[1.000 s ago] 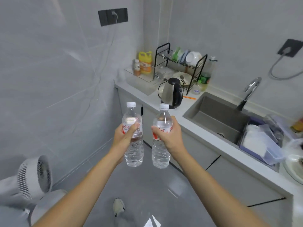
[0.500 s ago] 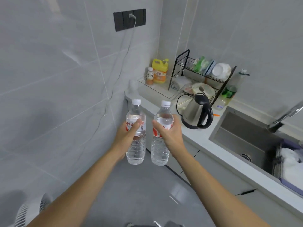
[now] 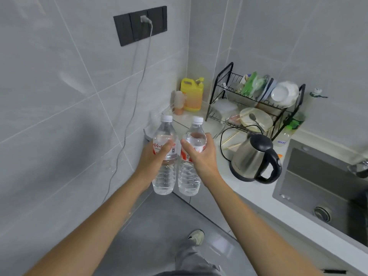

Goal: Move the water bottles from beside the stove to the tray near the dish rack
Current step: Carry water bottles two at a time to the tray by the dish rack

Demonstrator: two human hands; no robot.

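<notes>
Short of the counter corner | your left hand (image 3: 153, 156) and right hand (image 3: 201, 156) each wrap a water bottle (image 3: 165, 156), both upright, airborne | tray (image 3: 179, 124) crowded: you could topple its yellow jug (image 3: 192, 96).

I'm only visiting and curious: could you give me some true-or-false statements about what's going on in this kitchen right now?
1. Each hand holds one water bottle. True: the left hand grips the left bottle, the right hand the right bottle.
2. Both bottles have lost their caps. False: both wear white caps.
3. The kettle stands on the counter beside the sink. True.
4. The dish rack is empty. False: it holds plates and bowls.
</notes>
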